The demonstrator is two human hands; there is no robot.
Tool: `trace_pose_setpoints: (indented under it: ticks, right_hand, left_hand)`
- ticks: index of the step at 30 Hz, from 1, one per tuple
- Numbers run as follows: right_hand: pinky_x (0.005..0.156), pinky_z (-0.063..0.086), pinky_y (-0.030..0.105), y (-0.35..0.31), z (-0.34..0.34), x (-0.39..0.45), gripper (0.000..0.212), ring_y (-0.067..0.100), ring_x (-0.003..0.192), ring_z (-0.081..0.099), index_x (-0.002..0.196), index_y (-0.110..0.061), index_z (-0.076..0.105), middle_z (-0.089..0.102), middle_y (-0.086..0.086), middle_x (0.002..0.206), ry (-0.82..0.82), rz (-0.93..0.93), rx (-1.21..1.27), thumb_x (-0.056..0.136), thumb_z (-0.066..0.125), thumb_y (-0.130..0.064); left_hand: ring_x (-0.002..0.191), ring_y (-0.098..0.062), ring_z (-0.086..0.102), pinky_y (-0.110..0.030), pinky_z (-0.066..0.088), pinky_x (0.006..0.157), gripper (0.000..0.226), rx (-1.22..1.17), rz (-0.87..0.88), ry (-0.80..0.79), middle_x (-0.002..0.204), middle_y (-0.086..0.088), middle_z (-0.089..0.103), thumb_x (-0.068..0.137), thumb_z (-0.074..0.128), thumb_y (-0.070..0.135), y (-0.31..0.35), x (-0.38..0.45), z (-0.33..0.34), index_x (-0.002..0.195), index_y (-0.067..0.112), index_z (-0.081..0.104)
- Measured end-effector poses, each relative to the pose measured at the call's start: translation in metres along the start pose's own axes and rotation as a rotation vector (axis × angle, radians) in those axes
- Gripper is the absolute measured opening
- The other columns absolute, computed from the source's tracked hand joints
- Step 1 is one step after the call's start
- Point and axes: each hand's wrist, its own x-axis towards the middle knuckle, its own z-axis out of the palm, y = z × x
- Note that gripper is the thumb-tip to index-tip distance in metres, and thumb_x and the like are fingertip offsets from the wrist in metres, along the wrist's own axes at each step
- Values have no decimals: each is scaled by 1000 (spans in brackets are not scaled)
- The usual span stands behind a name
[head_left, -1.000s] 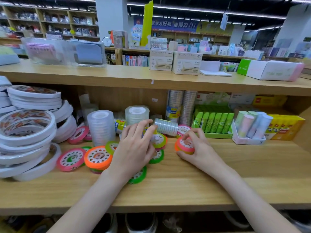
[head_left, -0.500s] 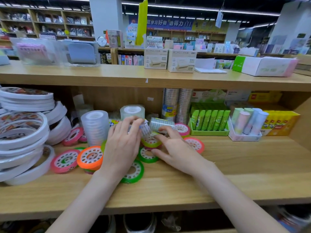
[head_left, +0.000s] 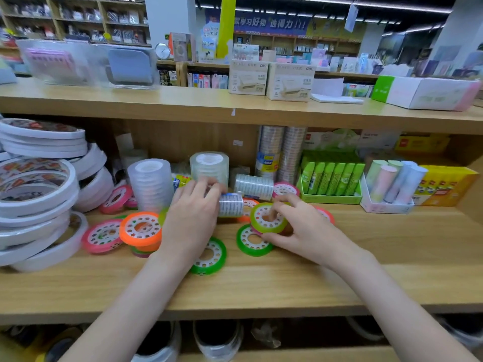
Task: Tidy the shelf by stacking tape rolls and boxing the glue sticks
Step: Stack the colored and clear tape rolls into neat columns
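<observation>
Green tape roll (head_left: 267, 218) in right hand (head_left: 305, 231) fingertips.

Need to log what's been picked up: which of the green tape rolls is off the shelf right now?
The yellow-green tape roll pinched in the right hand. The two darker green rolls lie flat on the shelf board.

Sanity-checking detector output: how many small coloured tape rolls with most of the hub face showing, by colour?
Pink rolls: 3
Orange roll: 1
Green rolls: 2
Yellow-green roll, in the right hand: 1
Total: 7
Rolls showing only as slivers are not counted. The left hand holds a clear tape tube, also not counted.
</observation>
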Motion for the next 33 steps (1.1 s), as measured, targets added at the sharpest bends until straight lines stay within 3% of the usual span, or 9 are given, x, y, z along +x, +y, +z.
trace_pose_setpoints:
  ticks: [4,8,12,14,16,19,22,25,33]
  right_hand:
    - [87,45,29,2,-1,1,37,7,96,52,98,-20,58,57,-10,103,37,-15,68,75,68,-47]
    - [70,41,13,11,-19,1,30,8,89,55,93,-17,57,60,-6,97,280,89,295,74,73,-34]
    - [62,30,19,28,-34,8,36,13,90,47,98,-20,47,54,-2,99,303,232,246,76,73,-33]
    - [70,31,25,29,-32,19,39,17,99,43,101,-21,44,54,2,101,276,251,200,78,70,-38]
    - [83,34,33,28,-28,30,42,22,110,37,110,-19,46,54,7,116,230,263,113,80,65,-41]
    - [109,21,41,33,-19,34,44,28,135,22,124,-17,50,28,8,148,78,259,-36,86,61,-36]
    - [105,27,34,36,-14,35,34,24,130,32,120,-13,55,35,6,140,188,209,-13,89,58,-26]
    - [100,27,28,37,-10,38,30,22,123,36,118,-12,56,43,4,130,163,228,-62,91,55,-23]
    - [101,30,29,39,-7,36,34,23,122,35,126,-8,52,41,7,130,224,199,-122,92,51,-10]
  left_hand:
    - [81,-28,56,-39,44,71,24,-14,-4,-28,88,-6,59,83,40,15,1,0,-3,94,13,62]
    - [82,-27,56,-39,45,71,24,-23,-4,-39,88,-6,59,84,41,15,3,1,-5,95,13,61]
    - [80,-26,56,-38,44,69,24,-5,-4,-34,87,-5,58,84,39,15,2,1,-5,94,13,61]
    - [81,-26,56,-38,44,69,24,2,-1,-39,87,-5,58,84,39,16,3,0,-6,94,13,60]
    - [81,-26,56,-38,44,69,25,17,3,-50,87,-5,58,84,38,16,3,0,-6,94,14,61]
    - [81,-25,56,-37,45,69,26,27,2,-61,88,-5,59,85,38,17,3,0,-6,94,14,61]
    - [82,-25,56,-37,45,70,27,27,-7,-60,88,-5,59,85,37,18,2,0,-6,95,14,62]
    - [82,-25,56,-37,46,70,26,20,-5,-59,88,-5,59,85,38,17,2,-1,-5,94,14,61]
    - [82,-25,57,-37,47,70,26,-21,-14,-29,88,-5,61,84,38,16,1,1,-4,94,14,62]
